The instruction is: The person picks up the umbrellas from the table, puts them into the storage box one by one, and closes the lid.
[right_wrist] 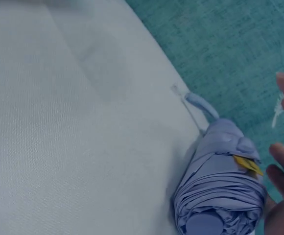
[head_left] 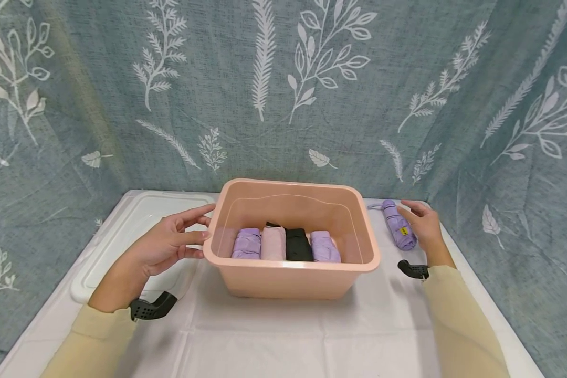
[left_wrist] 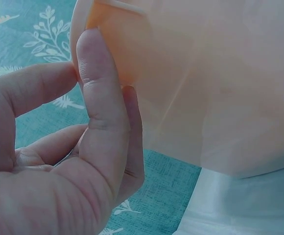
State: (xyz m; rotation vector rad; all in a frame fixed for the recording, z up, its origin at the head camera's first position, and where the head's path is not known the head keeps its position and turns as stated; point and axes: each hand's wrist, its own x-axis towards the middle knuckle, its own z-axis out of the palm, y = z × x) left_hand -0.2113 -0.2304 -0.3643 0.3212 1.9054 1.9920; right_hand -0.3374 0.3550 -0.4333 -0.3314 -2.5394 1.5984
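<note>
A peach plastic storage bin (head_left: 290,281) stands mid-table. Inside lie several rolled fabric bundles in a row: a purple one (head_left: 247,244), a pink one (head_left: 273,244), a black one (head_left: 298,245) and another purple one (head_left: 325,247). My left hand (head_left: 167,241) touches the bin's left rim with extended fingers; the thumb (left_wrist: 100,88) lies along the outer wall under the rim. At the right, a folded purple umbrella (head_left: 399,226) with a yellow tag and a wrist strap lies on the table. Close along its right side is my right hand (head_left: 425,226), fingers loosely spread and apart from it in the right wrist view.
A white lid (head_left: 123,236) lies flat on the left of the table, behind my left hand. White cloth (head_left: 264,346) covers the table. Patterned green curtains (head_left: 236,94) hang along the back and both sides, close to the table edges.
</note>
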